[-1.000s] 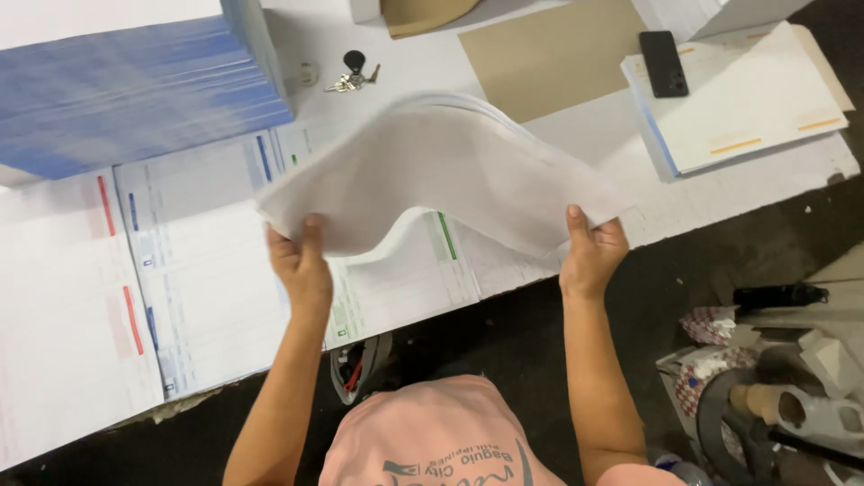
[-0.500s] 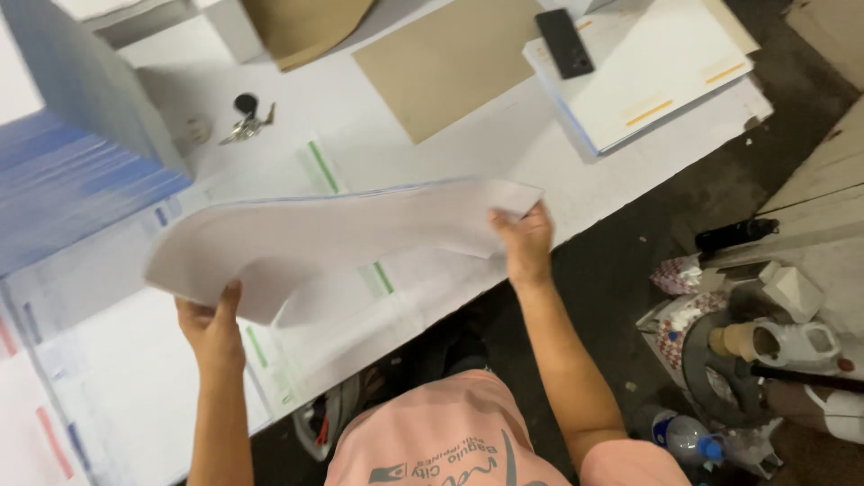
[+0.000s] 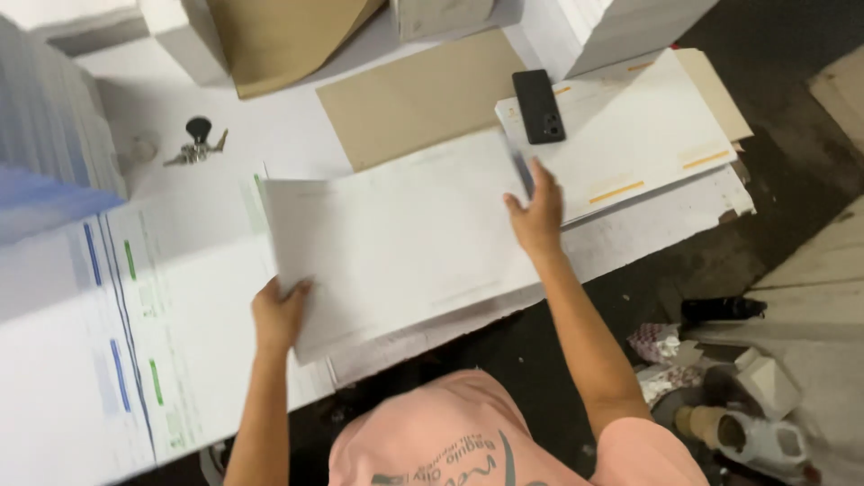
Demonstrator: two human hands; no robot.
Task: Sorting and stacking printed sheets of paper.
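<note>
The white counter (image 3: 225, 117) is largely hidden under printed sheets, and its left and far edges are cut off by the frame. A pale stack of paper (image 3: 396, 238) lies flat near the counter's near edge, blurred, its print too faint to make out. More sheets with blue and green bars (image 3: 126, 360) cover the near left corner. A brown card (image 3: 423, 94) sits toward the far edge. The left hand (image 3: 281, 313) pinches the stack's near left corner, thumb on top. The right hand (image 3: 538, 211) grips its right edge, fingers curled. A black phone (image 3: 538, 106) and keys (image 3: 196, 144) are the 2 smallest items.
</note>
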